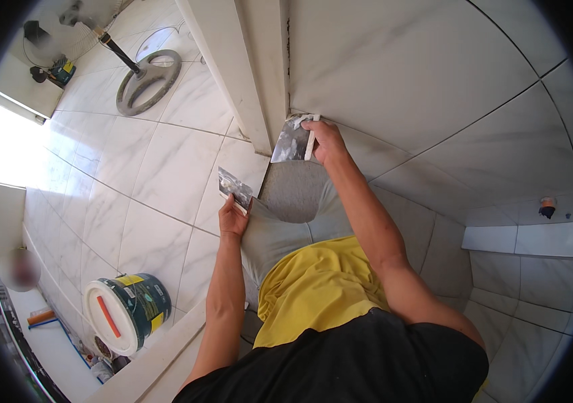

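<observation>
My right hand [328, 141] grips a broad putty knife [293, 141] by its pale back edge. White paste is smeared over its metal blade, which is up at the corner where the marbled wall tile [380, 60] meets the door frame [263, 74]. Lower and to the left, my left hand [234, 216] is closed on a second putty knife [232, 183], its blade also carrying whitish paste. That blade is held above the floor tiles, apart from the frame. Between my knees shows a strip of bare grey threshold [293, 188].
A dark green bucket [144, 305] with a white lid and a red-orange strip stands at lower left. Farther off, a black pole rises from a grey ring-shaped base [149, 84]. A pipe stub [547, 205] sticks out of the tiled wall on the right.
</observation>
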